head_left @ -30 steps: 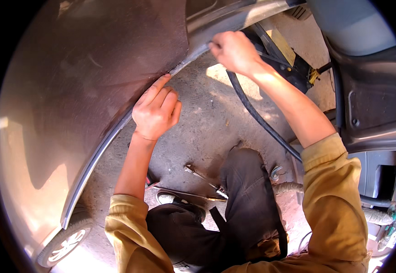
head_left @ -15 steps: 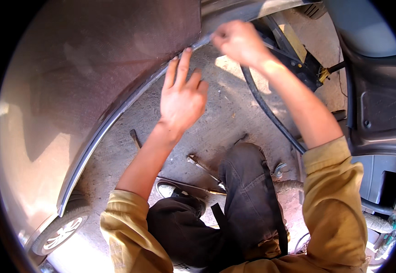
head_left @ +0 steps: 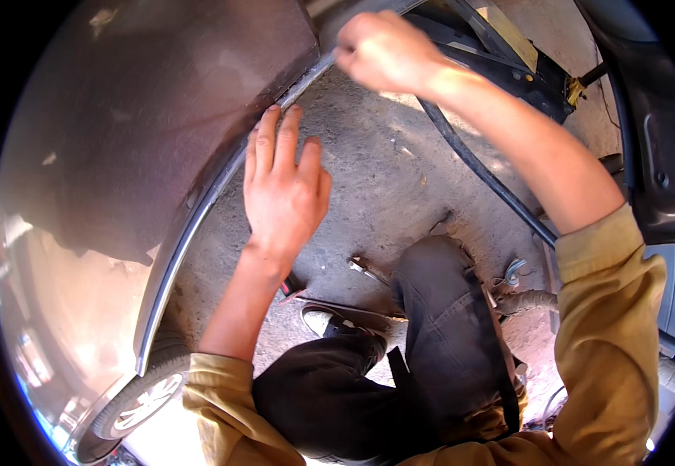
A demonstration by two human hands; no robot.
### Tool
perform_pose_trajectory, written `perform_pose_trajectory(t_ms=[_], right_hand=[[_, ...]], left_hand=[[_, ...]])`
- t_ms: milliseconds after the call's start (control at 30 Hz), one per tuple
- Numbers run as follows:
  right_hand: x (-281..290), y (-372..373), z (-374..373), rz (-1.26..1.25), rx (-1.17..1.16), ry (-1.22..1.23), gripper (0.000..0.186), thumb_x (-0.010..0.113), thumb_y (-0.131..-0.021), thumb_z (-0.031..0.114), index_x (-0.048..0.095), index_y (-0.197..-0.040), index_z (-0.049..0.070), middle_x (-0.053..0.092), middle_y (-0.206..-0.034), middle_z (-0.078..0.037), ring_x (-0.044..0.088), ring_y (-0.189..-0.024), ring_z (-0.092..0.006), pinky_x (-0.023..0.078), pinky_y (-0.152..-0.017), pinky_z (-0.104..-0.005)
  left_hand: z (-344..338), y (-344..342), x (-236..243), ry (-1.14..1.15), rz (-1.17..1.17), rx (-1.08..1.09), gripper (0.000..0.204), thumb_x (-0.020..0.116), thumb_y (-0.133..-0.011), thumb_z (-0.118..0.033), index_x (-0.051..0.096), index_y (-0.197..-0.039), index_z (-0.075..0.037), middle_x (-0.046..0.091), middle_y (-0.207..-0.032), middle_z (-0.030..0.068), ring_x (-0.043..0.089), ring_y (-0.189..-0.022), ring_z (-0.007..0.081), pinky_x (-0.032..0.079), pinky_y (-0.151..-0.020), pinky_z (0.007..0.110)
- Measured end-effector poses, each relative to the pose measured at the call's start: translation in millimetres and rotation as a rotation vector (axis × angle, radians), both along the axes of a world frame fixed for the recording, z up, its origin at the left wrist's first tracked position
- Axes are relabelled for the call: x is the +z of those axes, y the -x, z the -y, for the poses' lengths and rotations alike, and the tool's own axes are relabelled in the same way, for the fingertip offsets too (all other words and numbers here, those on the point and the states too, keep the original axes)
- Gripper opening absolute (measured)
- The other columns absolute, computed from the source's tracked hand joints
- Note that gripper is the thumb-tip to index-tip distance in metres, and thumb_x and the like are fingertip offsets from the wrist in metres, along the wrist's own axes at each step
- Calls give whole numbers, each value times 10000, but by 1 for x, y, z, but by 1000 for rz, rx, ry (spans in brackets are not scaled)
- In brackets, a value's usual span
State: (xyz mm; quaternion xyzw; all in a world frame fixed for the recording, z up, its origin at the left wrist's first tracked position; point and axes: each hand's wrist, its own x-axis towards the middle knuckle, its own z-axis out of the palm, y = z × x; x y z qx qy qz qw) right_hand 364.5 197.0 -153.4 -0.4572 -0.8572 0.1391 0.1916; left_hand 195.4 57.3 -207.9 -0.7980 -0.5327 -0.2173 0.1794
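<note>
A dark, dusty car body panel (head_left: 197, 85) curves across the left side, edged by a light metal strip (head_left: 191, 233). My left hand (head_left: 284, 190) reaches up to this edge with its fingers stretched out, and the fingertips touch the rim. Farther along, just past the panel's corner, my right hand (head_left: 388, 53) is closed against the same edge. Whatever its fingers grip is hidden, and the hand is slightly blurred. A black hose-like rubber strip (head_left: 473, 165) hangs below my right wrist and curves down toward my right sleeve.
Below lies rough concrete floor (head_left: 353, 182). A metal tool (head_left: 367, 268) and a thin rod (head_left: 345, 307) lie near my shoe (head_left: 322, 318). A wheel (head_left: 147, 404) is at lower left. A black metal frame (head_left: 500, 70) stands at upper right, beside a dark molded panel (head_left: 667, 147).
My left hand has slid nearer along the panel edge, with more fingers extended onto it. My right hand stays close to the panel's corner. The whole view has shifted slightly.
</note>
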Motion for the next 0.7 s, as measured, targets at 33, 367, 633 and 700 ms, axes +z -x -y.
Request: perform_pose_trajectory(t_ms=[33,367,633,700], right_hand=[[-10,-9,-19,-11,-45,-39,229,610,-893,217,708,-921,12,686,-811,-241,691,-784,-402,552,-772,-466],[-12,-8,-10,129,2,-109,189,586,-929,176,697,-885,29,703,-823,-212,707,-790,-383,568,-792,-471],[-2,3,4,185,-14,80,228,544,-966,173,683,-897,6,689,-789,-229,701,-758,-386,559,-799,-479],[-4,13,15,182,25,-34,246,546,-967,183,685,-884,-1,692,-780,-217,703,-728,-360,561,-778,-467]], left_hand=[[0,-5,-1,18,14,-1,180,636,-771,-45,667,-946,-12,569,-1309,183,460,-1319,411,393,-1083,504],[-10,18,-13,-31,65,-63,166,650,-747,-42,661,-911,-20,607,-1295,121,483,-1341,257,400,-1072,438],[-17,21,-29,-158,165,-69,136,644,-717,-9,675,-848,-27,696,-1071,90,548,-1280,256,421,-1009,422],[-17,23,-32,-190,139,-53,129,650,-706,-13,675,-831,-37,701,-1029,77,550,-1278,247,418,-1012,413]])
